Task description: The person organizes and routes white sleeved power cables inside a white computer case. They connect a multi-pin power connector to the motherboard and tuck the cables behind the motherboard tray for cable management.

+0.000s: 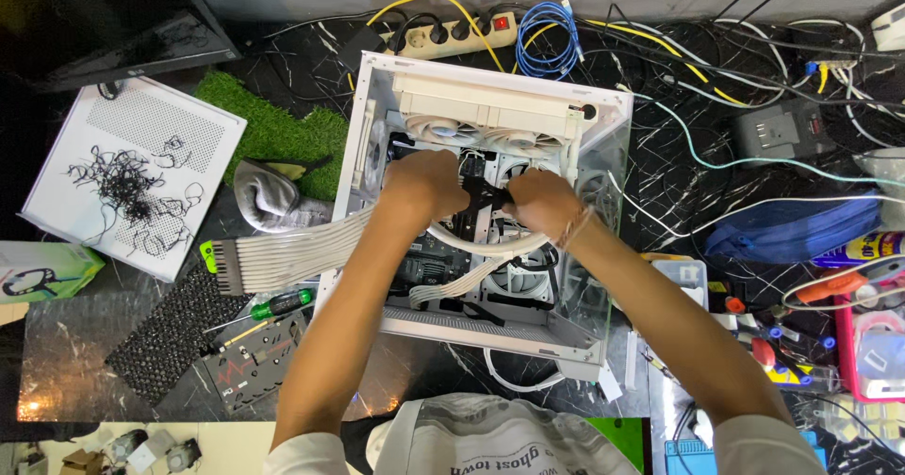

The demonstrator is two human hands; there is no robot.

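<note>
White PC case (pixel 603 107) lying open on the desk (pixel 660 164), and both hands are deep inside it, so this looks like the cable/connector seating step. Left hand (pixel 421 185) is curled down over the board area, can't tell what it grips. Right hand (pixel 539 202) is pinched on a black connector (pixel 483 195) sitting right between the two hands. Next move probably needs a straight, firm push. Flat white ribbon cables (pixel 283 253) trail out under the left forearm.
</note>
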